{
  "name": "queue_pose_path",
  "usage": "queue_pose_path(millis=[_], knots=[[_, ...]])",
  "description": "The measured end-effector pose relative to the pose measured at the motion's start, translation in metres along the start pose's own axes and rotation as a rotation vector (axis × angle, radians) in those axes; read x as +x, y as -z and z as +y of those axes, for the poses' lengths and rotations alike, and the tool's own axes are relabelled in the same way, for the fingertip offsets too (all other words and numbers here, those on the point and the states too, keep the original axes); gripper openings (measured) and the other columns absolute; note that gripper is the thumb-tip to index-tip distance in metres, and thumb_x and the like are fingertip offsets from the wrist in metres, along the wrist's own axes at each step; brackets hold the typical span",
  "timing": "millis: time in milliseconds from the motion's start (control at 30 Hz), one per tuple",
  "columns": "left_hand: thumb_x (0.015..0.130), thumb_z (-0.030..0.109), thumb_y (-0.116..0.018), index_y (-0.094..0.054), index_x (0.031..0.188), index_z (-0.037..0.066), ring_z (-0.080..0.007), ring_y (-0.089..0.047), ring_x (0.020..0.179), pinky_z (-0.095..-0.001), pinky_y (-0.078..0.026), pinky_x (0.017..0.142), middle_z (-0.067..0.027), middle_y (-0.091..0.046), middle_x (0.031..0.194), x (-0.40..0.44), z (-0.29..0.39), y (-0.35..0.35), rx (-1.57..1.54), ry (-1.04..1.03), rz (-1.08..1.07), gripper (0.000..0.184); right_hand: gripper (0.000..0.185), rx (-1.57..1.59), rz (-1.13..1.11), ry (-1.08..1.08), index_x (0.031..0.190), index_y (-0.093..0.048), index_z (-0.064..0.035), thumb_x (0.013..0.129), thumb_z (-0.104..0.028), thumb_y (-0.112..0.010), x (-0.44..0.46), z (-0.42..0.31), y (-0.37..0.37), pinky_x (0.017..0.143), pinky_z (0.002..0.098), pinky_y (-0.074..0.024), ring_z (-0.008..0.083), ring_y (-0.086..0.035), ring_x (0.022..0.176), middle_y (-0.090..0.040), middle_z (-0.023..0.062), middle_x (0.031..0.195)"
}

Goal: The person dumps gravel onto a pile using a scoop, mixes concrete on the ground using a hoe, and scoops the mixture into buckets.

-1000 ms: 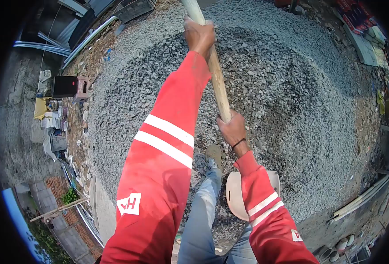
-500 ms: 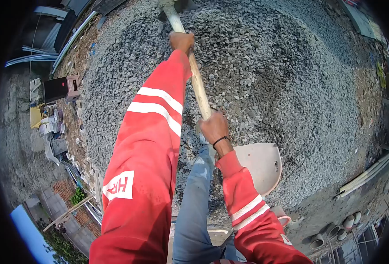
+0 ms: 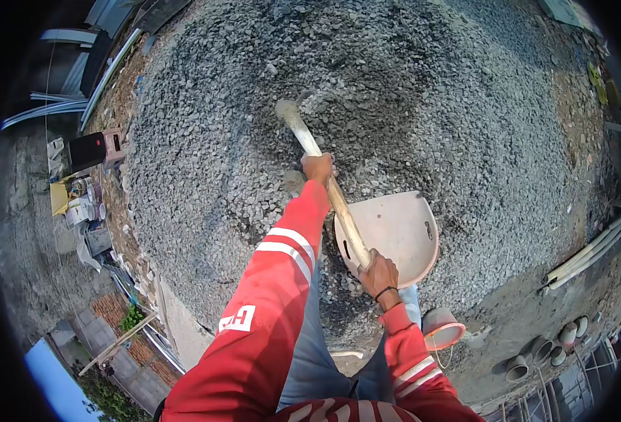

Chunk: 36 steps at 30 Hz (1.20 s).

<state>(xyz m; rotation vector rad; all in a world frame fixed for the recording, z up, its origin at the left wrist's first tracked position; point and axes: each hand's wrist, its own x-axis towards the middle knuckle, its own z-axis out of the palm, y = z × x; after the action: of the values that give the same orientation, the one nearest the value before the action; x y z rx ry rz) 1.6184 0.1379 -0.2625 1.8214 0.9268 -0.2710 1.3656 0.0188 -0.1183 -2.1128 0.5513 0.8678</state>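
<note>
My left hand [image 3: 317,169] is closed round the upper part of the wooden handle of a hoe [image 3: 346,221]. Lower down, near the butt of the same handle, my right hand [image 3: 379,273] grips it, with a dark band at the wrist. The far end of the hoe meets the grey gravel, and its blade is hard to make out. Beneath the handle and beside my right hand lies a pale pink scoop-like pan [image 3: 405,228] with slots in its sides. Grey gravel [image 3: 205,141] spreads all round it.
By my right leg stands a small pinkish bucket [image 3: 440,327] with a thin handle. Pale poles [image 3: 592,250] lie at the right, with several more buckets [image 3: 541,347] below them. Boxes and containers [image 3: 82,204] sit along the left edge of the gravel.
The hoe has come back from the far gravel towards my body. Both hands have moved down and right with it, still gripping, and more of the pan now shows.
</note>
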Motion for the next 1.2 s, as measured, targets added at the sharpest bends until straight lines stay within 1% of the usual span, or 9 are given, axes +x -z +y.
queue_pose_path(millis=[33,67,167,333,533,733,867,1067,1200], knots=[[0.076,0.005,-0.061,-0.052,0.086,-0.005,-0.0166,-0.053,0.045,-0.0303,-0.044,0.039,-0.0074,-0.054,0.062,0.021,-0.076,-0.008,0.078,-0.025,0.034,0.017,0.031,-0.047,-0.013,-0.015,0.099,-0.056,-0.003,0.073,-0.019,-0.065,-0.019,0.017,0.007,0.071,0.051,-0.05,0.0431,-0.063,0.076,-0.064,0.0235,0.076],[0.077,0.006,-0.061,-0.052,0.086,-0.004,-0.0167,-0.054,0.046,-0.0309,-0.045,0.039,-0.0076,-0.053,0.062,-0.053,-0.043,0.004,-0.019,0.151,-0.07,0.017,0.029,-0.097,-0.027,-0.034,0.097,-0.055,-0.0038,0.073,-0.018,-0.064,-0.039,0.033,0.013,0.07,0.051,-0.0501,0.0429,-0.063,0.074,-0.064,0.0227,0.074],[0.08,0.007,-0.06,-0.049,0.082,-0.002,-0.0155,-0.049,0.045,-0.031,-0.044,0.041,-0.0065,-0.05,0.063,-0.124,-0.132,0.009,-0.348,0.445,-0.226,0.015,0.029,-0.24,-0.095,-0.167,0.095,-0.056,-0.0073,0.07,-0.02,-0.065,-0.089,0.089,0.019,0.067,0.051,-0.0505,0.0398,-0.064,0.072,-0.064,0.0203,0.074],[0.083,0.013,-0.06,-0.048,0.084,0.003,-0.0156,-0.049,0.047,-0.0321,-0.044,0.044,-0.0042,-0.049,0.063,-0.2,-0.219,-0.009,-0.276,0.654,-0.206,0.016,0.034,-0.319,-0.119,-0.244,0.094,-0.063,-0.0072,0.064,-0.023,-0.068,-0.153,0.183,0.008,0.068,0.0502,-0.0518,0.0409,-0.064,0.075,-0.065,0.0204,0.078],[0.081,0.012,-0.062,-0.048,0.088,0.001,-0.0162,-0.05,0.046,-0.032,-0.044,0.042,-0.0046,-0.051,0.065,-0.172,-0.077,0.016,-0.088,0.301,-0.124,0.019,0.032,-0.259,0.017,-0.091,0.093,-0.06,-0.0074,0.065,-0.02,-0.067,-0.089,0.145,-0.008,0.065,0.0504,-0.0509,0.0423,-0.062,0.068,-0.063,0.022,0.07],[0.084,0.006,-0.06,-0.041,0.097,0.001,-0.0129,-0.05,0.047,-0.0269,-0.045,0.04,-0.0055,-0.049,0.068,-0.026,0.274,0.032,-0.282,-0.374,-0.265,0.024,0.038,0.109,0.437,0.302,0.1,-0.057,-0.0034,0.064,-0.013,-0.067,0.12,-0.105,0.052,0.062,0.0493,-0.0487,0.0435,-0.06,0.067,-0.062,0.0231,0.07],[0.086,0.002,-0.057,-0.042,0.095,0.0,-0.0166,-0.052,0.048,-0.0304,-0.049,0.044,-0.008,-0.051,0.068,0.073,0.404,0.005,-0.312,-0.729,-0.354,0.017,0.033,0.259,0.512,0.449,0.1,-0.057,-0.0023,0.07,-0.015,-0.066,0.223,-0.248,0.125,0.068,0.0491,-0.0499,0.0435,-0.062,0.077,-0.064,0.0246,0.08],[0.078,0.004,-0.061,-0.053,0.088,-0.006,-0.0201,-0.058,0.054,-0.0343,-0.05,0.046,-0.0137,-0.058,0.075,0.212,0.345,-0.084,0.067,-0.566,-0.067,0.017,0.033,0.287,0.461,0.204,0.104,-0.062,-0.0043,0.073,-0.016,-0.06,0.267,-0.254,0.119,0.074,0.0497,-0.0491,0.0444,-0.062,0.083,-0.065,0.0244,0.086],[0.073,0.002,-0.062,-0.059,0.089,-0.01,-0.022,-0.061,0.058,-0.0366,-0.05,0.047,-0.016,-0.061,0.076,0.172,0.271,-0.087,0.191,-0.386,0.046,0.021,0.037,0.234,0.307,0.081,0.109,-0.059,-0.0061,0.074,-0.016,-0.06,0.229,-0.189,0.089,0.075,0.0508,-0.049,0.0442,-0.062,0.085,-0.065,0.025,0.086]])
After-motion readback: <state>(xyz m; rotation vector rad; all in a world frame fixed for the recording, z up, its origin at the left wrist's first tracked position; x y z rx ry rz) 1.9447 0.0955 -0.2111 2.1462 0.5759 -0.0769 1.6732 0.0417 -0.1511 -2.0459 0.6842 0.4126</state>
